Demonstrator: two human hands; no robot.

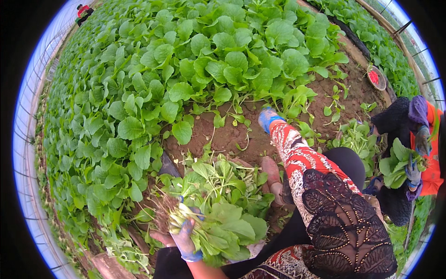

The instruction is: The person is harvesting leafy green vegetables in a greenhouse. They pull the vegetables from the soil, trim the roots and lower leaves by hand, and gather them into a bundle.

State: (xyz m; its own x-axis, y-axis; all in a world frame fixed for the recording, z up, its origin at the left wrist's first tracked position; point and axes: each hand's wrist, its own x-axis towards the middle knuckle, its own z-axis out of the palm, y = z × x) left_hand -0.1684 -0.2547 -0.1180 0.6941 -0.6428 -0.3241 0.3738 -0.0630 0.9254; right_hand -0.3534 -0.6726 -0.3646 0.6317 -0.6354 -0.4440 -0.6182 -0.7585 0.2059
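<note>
My left hand, in a thin blue glove, grips a bundle of leafy green plants by the pale stems, with the brown roots pointing up and left. Ahead, my right hand, also gloved in blue, reaches down beside the front edge of the standing leafy greens; its fingers are partly hidden, and I cannot tell whether they hold anything. Between my hands, pulled greens lie in a loose heap on the soil.
At the right, a co-worker in orange and black holds greens in gloved hands. A round bowl with red items sits beyond. Another person is far off at upper left. Curved greenhouse walls flank the bed.
</note>
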